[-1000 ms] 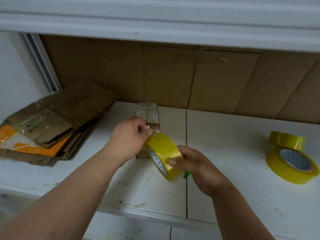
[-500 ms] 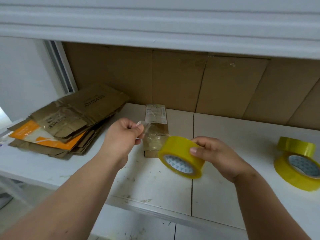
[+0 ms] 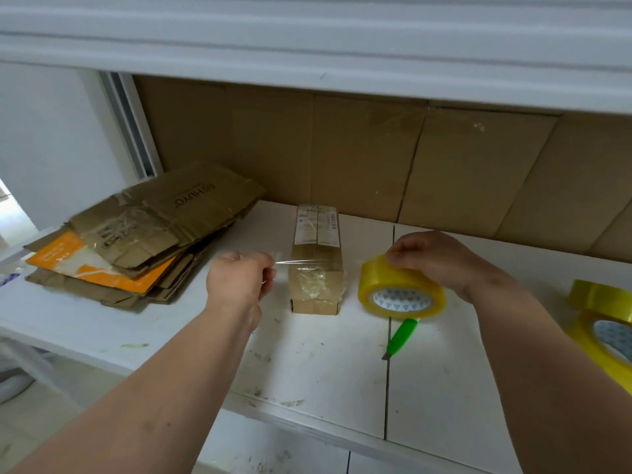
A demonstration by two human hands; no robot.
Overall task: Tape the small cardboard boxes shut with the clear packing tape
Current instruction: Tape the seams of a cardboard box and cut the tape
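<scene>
Left hand (image 3: 239,285): fingers curled, pinching the free end of the tape strip (image 3: 301,263); held just left of the small cardboard box (image 3: 316,265).
Right hand (image 3: 434,260): fingers curled over the top of the tape roll (image 3: 400,289), gripping it just right of the box.
Tape strip: clear film stretched from the left hand's fingers across the top of the box toward the roll in the right hand; whether it touches the box cannot be told.
Small cardboard box: narrow, brown, lying between the two hands on the white table (image 3: 325,364); white label on its far end, wrinkled clear tape on its near end.
Tape roll: yellowish, white patterned core facing the camera.
Green knife (image 3: 400,336): on the table just below the right hand's roll.
Spare tape rolls (image 3: 605,319): two, well to the right of the right hand.
Flattened cardboard pile (image 3: 143,234): left of the left hand, an orange sheet among it.
Cardboard panels (image 3: 376,159): upright behind both hands.
</scene>
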